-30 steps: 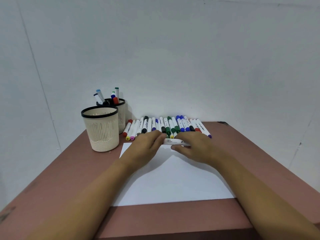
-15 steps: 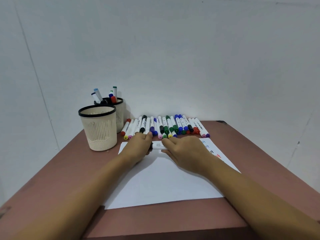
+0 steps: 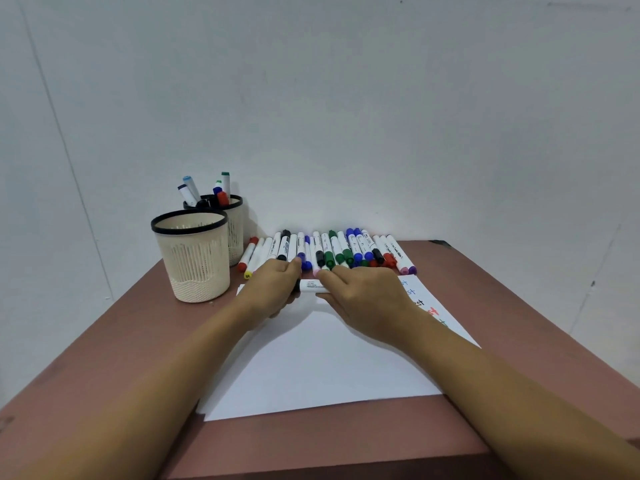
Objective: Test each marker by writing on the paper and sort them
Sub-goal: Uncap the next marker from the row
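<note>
Currently left hand [image 3: 277, 289] curls round the dark cap end and right hand [image 3: 363, 299] pinches the barrel of one marker [image 3: 311, 285] held level at the far edge of the paper [image 3: 311, 368], likely uncapping; next needs a straight pull apart, then tip to paper.

Matt paper [image 3: 311, 368]; perforated plastic cup [image 3: 194, 261]

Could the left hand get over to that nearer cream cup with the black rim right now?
Probably yes. The left hand is just right of the nearer cream mesh cup, with nothing standing between them. Its grip is busy on the white marker, though, shared with the right hand.
</note>
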A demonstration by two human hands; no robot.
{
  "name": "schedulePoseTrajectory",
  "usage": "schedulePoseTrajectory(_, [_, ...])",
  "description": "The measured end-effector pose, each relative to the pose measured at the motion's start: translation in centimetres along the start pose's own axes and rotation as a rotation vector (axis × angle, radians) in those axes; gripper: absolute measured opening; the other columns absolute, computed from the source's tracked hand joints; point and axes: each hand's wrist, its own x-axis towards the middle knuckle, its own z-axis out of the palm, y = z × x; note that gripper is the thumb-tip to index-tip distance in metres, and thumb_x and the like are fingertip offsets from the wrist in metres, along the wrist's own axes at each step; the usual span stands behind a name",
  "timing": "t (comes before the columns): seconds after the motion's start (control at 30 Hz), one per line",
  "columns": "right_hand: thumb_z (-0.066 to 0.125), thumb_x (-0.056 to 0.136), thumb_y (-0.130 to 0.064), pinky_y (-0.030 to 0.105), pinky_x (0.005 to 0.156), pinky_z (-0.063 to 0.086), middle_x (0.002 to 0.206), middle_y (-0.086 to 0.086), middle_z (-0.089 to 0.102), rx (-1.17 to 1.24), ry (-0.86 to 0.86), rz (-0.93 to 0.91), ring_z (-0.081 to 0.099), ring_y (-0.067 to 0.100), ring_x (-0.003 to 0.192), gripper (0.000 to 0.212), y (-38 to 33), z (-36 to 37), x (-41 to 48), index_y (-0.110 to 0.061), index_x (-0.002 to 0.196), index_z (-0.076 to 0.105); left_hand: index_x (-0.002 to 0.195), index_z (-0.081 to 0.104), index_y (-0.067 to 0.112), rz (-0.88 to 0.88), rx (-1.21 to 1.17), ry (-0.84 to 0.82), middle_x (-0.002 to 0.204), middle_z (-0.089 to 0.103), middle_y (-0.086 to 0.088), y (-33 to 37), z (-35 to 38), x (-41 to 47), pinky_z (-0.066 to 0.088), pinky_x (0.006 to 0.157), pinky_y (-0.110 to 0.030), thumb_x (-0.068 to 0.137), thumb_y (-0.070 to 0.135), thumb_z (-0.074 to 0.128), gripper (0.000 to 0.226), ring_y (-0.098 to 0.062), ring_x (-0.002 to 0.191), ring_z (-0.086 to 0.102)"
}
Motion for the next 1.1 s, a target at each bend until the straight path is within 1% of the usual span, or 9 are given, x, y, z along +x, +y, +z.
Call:
schedulePoseTrajectory(0.17, [0.043, 0.087, -0.041, 0.022, 0.04, 0.03, 0.064, -0.003, 0.06, 0.172, -0.008, 0.231, 0.055, 0.018, 0.048, 0.036, 0.2, 0.0, 0.2, -0.016, 0.086, 0.07, 0.07, 0.047, 0.009, 0.117, -0.148, 0.019, 0.054, 0.042, -0.003, 0.4, -0.5, -0.2, 0.023, 0.043, -0.021, 0.1, 0.031, 0.039, 0.038, -0.012, 0.043, 0.029])
schedulePoseTrajectory(0.3, [0.045, 0.093, -0.045, 0.028, 0.059, 0.033, 0.09, 0.0, 0.066, 0.378, -0.167, 0.5, 0.06, 0.022, 0.081, 0.039, 0.9, -0.2, 0.2, -0.017, 0.11, 0.065, 0.089, 0.055, 0.008, 0.087, -0.383, -0.015, 0.068, 0.06, -0.006, 0.6, -1.6, -0.2, 0.037, 0.047, -0.023, 0.095, 0.02, 0.052, 0.014, -0.013, 0.049, 0.049])
schedulePoseTrajectory(0.4, [0.051, 0.095, -0.043, 0.027, 0.064, 0.031, 0.103, -0.003, 0.063, 0.413, -0.274, 0.569, 0.058, 0.017, 0.095, 0.034, 1.0, -0.1, 0.1, -0.023, 0.121, 0.059, 0.096, 0.061, 0.009, 0.071, -0.404, -0.035, 0.075, 0.064, -0.001, 0.3, -1.7, -0.2, 0.044, 0.048, -0.022, 0.093, 0.019, 0.055, 0.011, -0.007, 0.054, 0.057])
schedulePoseTrajectory(0.57, [0.061, 0.083, -0.057, 0.038, 0.097, 0.043, 0.141, 0.0, 0.046, 0.526, -0.566, 0.687, 0.043, 0.022, 0.128, 0.086, 1.3, -0.5, 0.0, -0.03, 0.15, 0.015, 0.089, 0.055, 0.005, 0.129, -0.566, 0.076, 0.086, 0.069, -0.009, 0.6, -1.8, -0.1, 0.057, 0.058, -0.024, 0.095, 0.009, 0.052, 0.007, -0.014, 0.067, 0.07])
schedulePoseTrajectory(0.63, [0.059, 0.082, -0.062, 0.042, 0.102, 0.039, 0.15, 0.001, 0.035, 0.514, -0.684, 0.702, 0.035, 0.023, 0.136, 0.096, 1.2, -0.8, -0.3, -0.028, 0.152, 0.004, 0.091, 0.054, 0.005, 0.161, -0.537, 0.18, 0.089, 0.069, -0.009, 0.5, -2.1, 0.1, 0.059, 0.063, -0.027, 0.094, 0.01, 0.053, 0.006, -0.016, 0.072, 0.07])
schedulePoseTrajectory(0.73, [0.052, 0.084, -0.067, 0.044, 0.109, 0.033, 0.157, -0.001, 0.023, 0.433, -0.814, 0.666, 0.027, 0.021, 0.141, 0.091, 0.9, -0.6, -0.7, -0.022, 0.153, 0.011, 0.09, 0.054, 0.007, 0.21, -0.455, 0.319, 0.084, 0.069, -0.004, 0.6, -2.7, 0.2, 0.057, 0.063, -0.027, 0.093, 0.01, 0.054, 0.004, -0.016, 0.078, 0.069])
schedulePoseTrajectory(0.87, [0.044, 0.086, -0.069, 0.046, 0.11, 0.03, 0.155, -0.001, 0.025, 0.362, -0.843, 0.657, 0.026, 0.022, 0.141, 0.084, 0.8, -0.5, -0.5, -0.022, 0.15, 0.019, 0.088, 0.054, 0.011, 0.285, -0.301, 0.427, 0.088, 0.068, -0.006, 1.1, -4.2, 0.6, 0.054, 0.06, -0.021, 0.092, 0.012, 0.054, 0.004, -0.015, 0.082, 0.068])
schedulePoseTrajectory(1.0, [0.04, 0.089, -0.068, 0.044, 0.11, 0.031, 0.154, 0.0, 0.027, 0.343, -0.844, 0.64, 0.027, 0.022, 0.14, 0.078, 0.6, -0.6, -0.7, -0.024, 0.149, 0.021, 0.086, 0.054, 0.019, 0.349, -0.111, 0.511, 0.091, 0.066, -0.003, 2.6, -6.5, 1.1, 0.058, 0.075, -0.04, 0.09, 0.018, 0.056, 0.005, -0.021, 0.086, 0.067])
schedulePoseTrajectory(1.1, [0.036, 0.092, -0.065, 0.043, 0.11, 0.031, 0.153, -0.001, 0.029, 0.369, -0.783, 0.671, 0.027, 0.02, 0.14, 0.071, 0.5, -0.7, -0.7, -0.025, 0.149, 0.023, 0.093, 0.054, 0.014, 0.37, -0.028, 0.558, 0.093, 0.063, -0.002, 4.3, -8.9, 1.7, 0.058, 0.075, -0.043, 0.091, 0.02, 0.056, 0.006, -0.023, 0.084, 0.068])
